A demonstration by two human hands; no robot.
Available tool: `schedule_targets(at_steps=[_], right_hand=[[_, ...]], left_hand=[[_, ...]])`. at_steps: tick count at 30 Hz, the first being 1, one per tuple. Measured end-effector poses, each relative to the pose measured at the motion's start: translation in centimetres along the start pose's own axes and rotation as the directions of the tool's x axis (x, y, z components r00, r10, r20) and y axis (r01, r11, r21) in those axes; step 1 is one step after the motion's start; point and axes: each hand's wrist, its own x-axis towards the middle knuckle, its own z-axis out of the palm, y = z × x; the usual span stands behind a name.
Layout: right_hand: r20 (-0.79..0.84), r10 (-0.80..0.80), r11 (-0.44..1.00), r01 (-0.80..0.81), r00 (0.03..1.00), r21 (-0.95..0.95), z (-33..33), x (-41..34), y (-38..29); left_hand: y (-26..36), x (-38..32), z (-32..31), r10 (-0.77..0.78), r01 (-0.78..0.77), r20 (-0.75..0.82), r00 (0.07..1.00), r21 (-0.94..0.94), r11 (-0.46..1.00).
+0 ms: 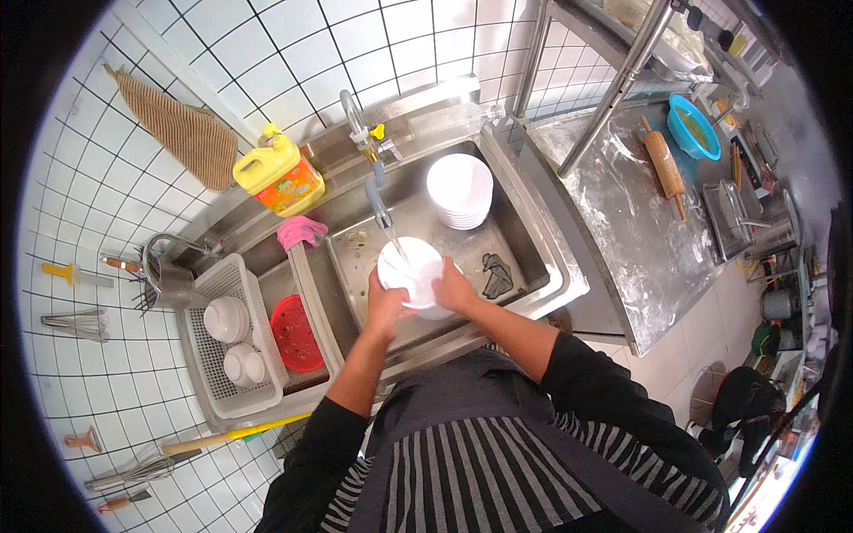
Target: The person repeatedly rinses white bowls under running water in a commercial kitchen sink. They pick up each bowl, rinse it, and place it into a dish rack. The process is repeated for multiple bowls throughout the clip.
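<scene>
Between both hands a white bowl (412, 270) is held under the running faucet (380, 203), and water falls into it. My left hand (384, 303) grips its left rim, and my right hand (456, 288) has hold of the right side. Beneath it another white rounded surface (436, 312) shows partly; whether it is a second bowl I cannot tell. A stack of several white bowls (460, 186) stands at the back right of the stainless-steel sink basin (400, 340). To the right of my right hand, a dark crumpled cloth (497, 275) lies on the basin floor.
Left of the basin are a pink cloth (301, 231) over the divider, a red strainer (296, 333) and a white plastic basket (266, 393) with bowls. A yellow detergent jug (283, 174) stands behind. On the right, a floury steel worktable (600, 200) carries a rolling pin (664, 165) and blue basin (710, 143).
</scene>
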Motion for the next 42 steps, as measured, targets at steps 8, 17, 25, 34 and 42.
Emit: schedule_targets(at_steps=[8,17,25,34,42], right_hand=[[0.02,0.107,0.963,-0.098,0.994,-0.251,-2.3,-0.6,-1.2],[0.133,0.189,0.971,-0.165,0.973,-0.172,-3.0,-1.2,-3.5],[0.404,0.496,0.728,-0.622,0.769,0.288,-2.0,-1.2,-4.8],[0.391,0.427,0.719,-0.568,0.816,0.4,-0.8,-1.0,-2.3],[0.071,0.004,0.993,0.004,0.997,-0.116,-1.5,0.0,0.1]], left_hand=[[1.7,-0.3,1.0,0.039,-0.092,0.181,0.983,0.293,0.952],[-2.2,2.2,0.1,0.088,-0.087,-0.038,0.995,0.035,0.996],[-0.5,-0.3,2.0,0.149,-0.156,-0.157,0.976,-0.038,0.987],[-0.6,0.0,2.1,0.115,-0.124,-0.121,0.986,-0.071,0.99],[0.5,1.0,0.0,-0.031,0.027,0.053,0.998,0.074,0.997]])
